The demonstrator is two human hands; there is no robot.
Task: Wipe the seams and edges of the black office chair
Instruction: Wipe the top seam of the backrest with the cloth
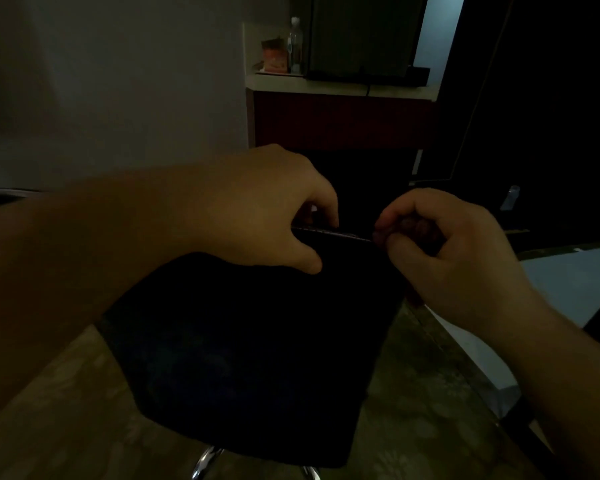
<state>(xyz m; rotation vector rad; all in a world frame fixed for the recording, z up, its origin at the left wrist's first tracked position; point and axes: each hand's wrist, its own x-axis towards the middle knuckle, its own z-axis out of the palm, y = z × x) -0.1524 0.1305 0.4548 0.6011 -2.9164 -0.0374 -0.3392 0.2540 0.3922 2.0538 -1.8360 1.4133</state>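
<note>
The room is dim. The black office chair (pixel 250 358) fills the lower middle, with a bit of its chrome base (pixel 205 459) showing underneath. My left hand (pixel 264 209) grips the chair's top edge (pixel 347 235), fingers curled over it and thumb on the near side. My right hand (pixel 447 244) is at the right end of that edge with its fingers curled, pinching something dark against it. A dark reddish scrap (pixel 414 299), apparently a cloth, shows just below that hand. What the hand holds is too dark to make out.
Behind the chair a counter (pixel 326 85) carries a clear bottle (pixel 295 43), an orange packet (pixel 275 57) and a dark appliance (pixel 361 36). A small bottle (pixel 511 197) stands at the right. A pale low surface (pixel 568 282) lies to the right. The floor (pixel 413 393) is speckled.
</note>
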